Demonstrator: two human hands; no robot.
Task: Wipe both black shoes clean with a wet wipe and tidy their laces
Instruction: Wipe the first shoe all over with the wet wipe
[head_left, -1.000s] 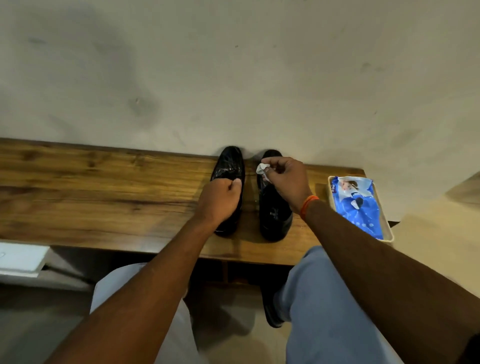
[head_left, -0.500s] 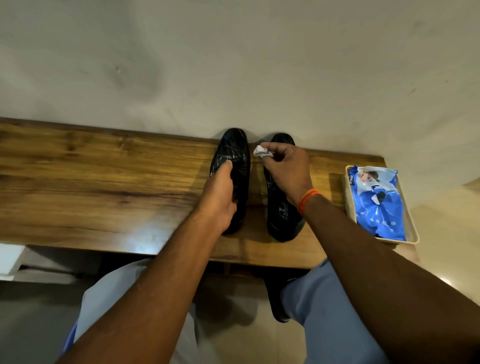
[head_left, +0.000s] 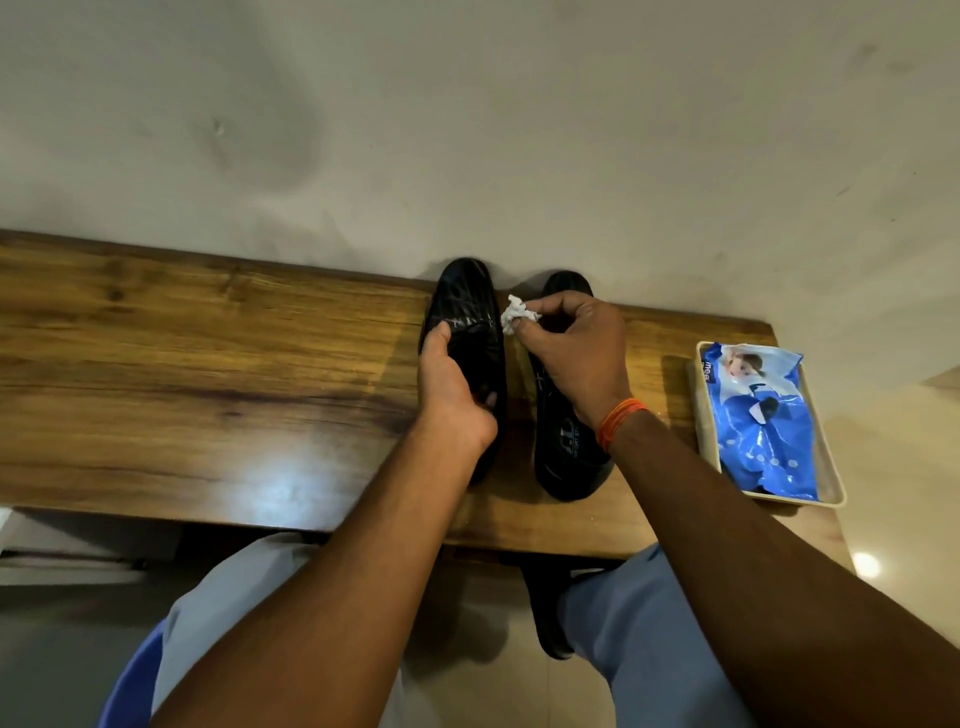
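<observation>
Two glossy black shoes stand side by side on a wooden bench (head_left: 208, 374), toes toward the wall. My left hand (head_left: 453, 384) grips the left shoe (head_left: 467, 296) round its middle, thumb on the inner side and fingers on the outer side. My right hand (head_left: 571, 353) hovers over the right shoe (head_left: 569, 457) and pinches a crumpled white wet wipe (head_left: 515, 313) between thumb and fingertips, next to the left shoe's toe. The laces are hidden under my hands.
A blue wet-wipe pack (head_left: 763, 421) lies in a shallow cream tray (head_left: 831, 483) at the bench's right end. A plain wall (head_left: 467, 130) rises right behind the shoes. My knees sit below the bench's front edge.
My left hand has opened from a fist on the left shoe and now wraps round it. My right hand with the wipe has shifted slightly left toward that shoe.
</observation>
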